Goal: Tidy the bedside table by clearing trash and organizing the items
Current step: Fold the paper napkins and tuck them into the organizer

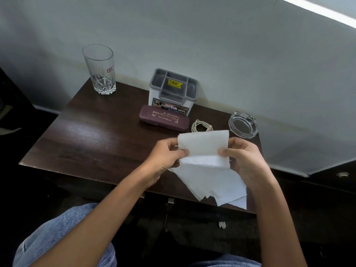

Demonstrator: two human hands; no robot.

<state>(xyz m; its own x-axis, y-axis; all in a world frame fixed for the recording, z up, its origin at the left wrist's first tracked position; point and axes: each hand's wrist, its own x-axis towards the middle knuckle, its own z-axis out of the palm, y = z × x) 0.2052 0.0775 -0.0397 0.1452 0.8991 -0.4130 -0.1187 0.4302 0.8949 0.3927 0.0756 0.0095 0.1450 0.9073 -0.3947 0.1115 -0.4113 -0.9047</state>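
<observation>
A white paper tissue (204, 151) is held above the dark wooden bedside table (86, 143), its upper part folded over and loose layers hanging toward the front edge. My left hand (165, 157) pinches its left edge and my right hand (242, 157) pinches its right edge. Behind the tissue lie a maroon spectacle case (163, 120) and a coiled white cable (201, 125), partly hidden by the tissue. A grey and white compartment organizer (173, 89) stands against the wall.
An empty tall glass (100, 68) stands at the back left corner. A clear glass ashtray (243, 124) sits at the back right. The wall runs right behind the table. My knees in blue jeans (63, 234) are below the front edge.
</observation>
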